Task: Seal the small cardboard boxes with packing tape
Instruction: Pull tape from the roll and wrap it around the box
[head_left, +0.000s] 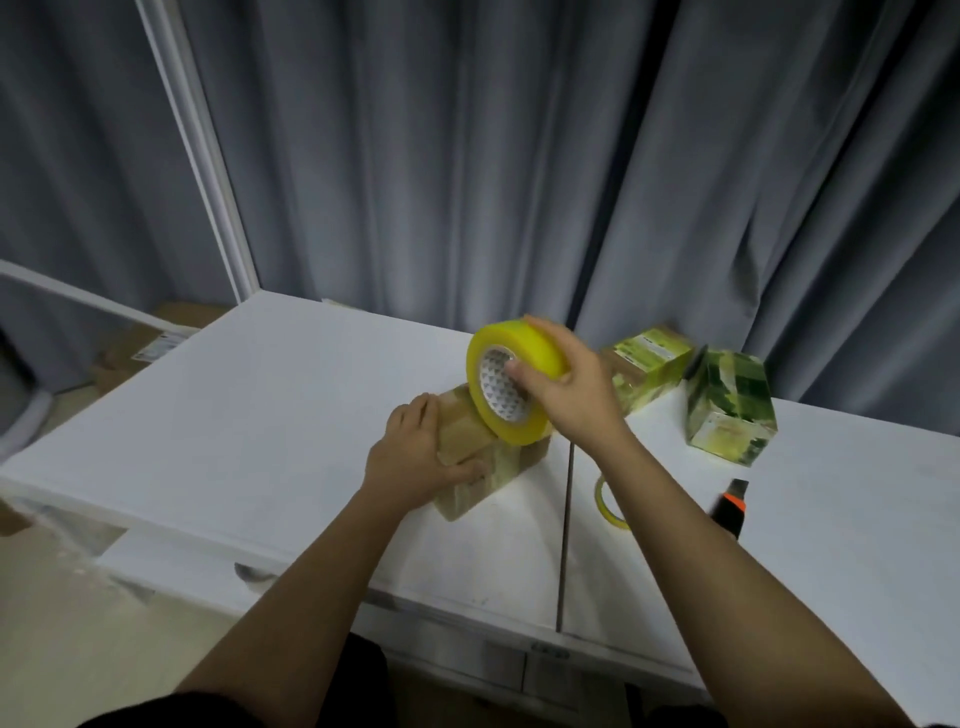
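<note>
A small brown cardboard box (470, 470) lies on the white table (260, 415) in the middle of the view. My left hand (415, 454) rests on its top, with the thumb curled over the near edge. My right hand (566, 384) grips a large yellow roll of packing tape (506, 384) and holds it upright on the box's far right end, thumb at the core. A shiny strip of tape runs down the box's front side below the roll.
Two taped boxes stand at the back right: one (649, 371) by the curtain, one (730, 408) with green print. A small tape ring (608, 501) and an orange-and-black cutter (730, 506) lie right of my right arm. A seam (566, 519) splits the tabletop.
</note>
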